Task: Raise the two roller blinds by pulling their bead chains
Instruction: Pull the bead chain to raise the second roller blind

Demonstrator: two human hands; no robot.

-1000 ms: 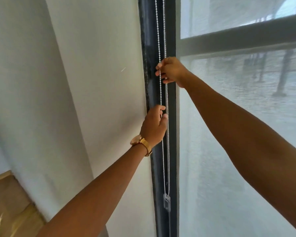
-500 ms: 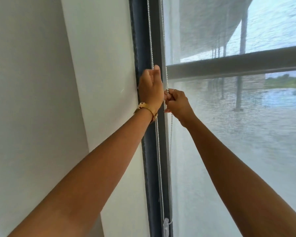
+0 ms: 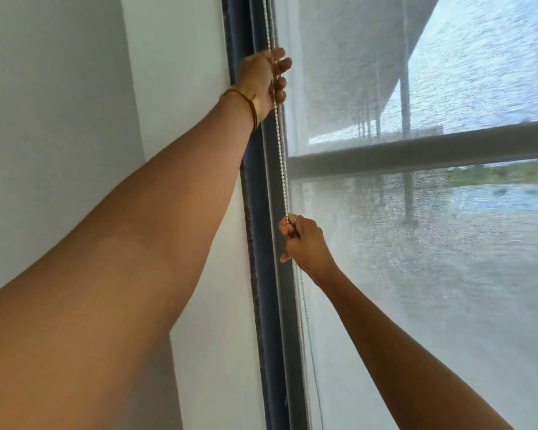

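- Bead chain (image 3: pixel 281 156) runs near-vertical along the window frame (image 3: pixel 258 243).
- Left hand (image 3: pixel 263 77), high on frame, loosely curled around chain.
- Right hand (image 3: pixel 302 240), lower, fist clenched on it.

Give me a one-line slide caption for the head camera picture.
Left hand high and right hand low grip the bead chain beside a translucent roller blind.

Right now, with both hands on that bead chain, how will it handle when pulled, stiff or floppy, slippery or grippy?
The bead chain probably has no stiffness: it looks straight only between the left hand and the right hand. Its small beads should give fingers some purchase. It looks thin, likely light.
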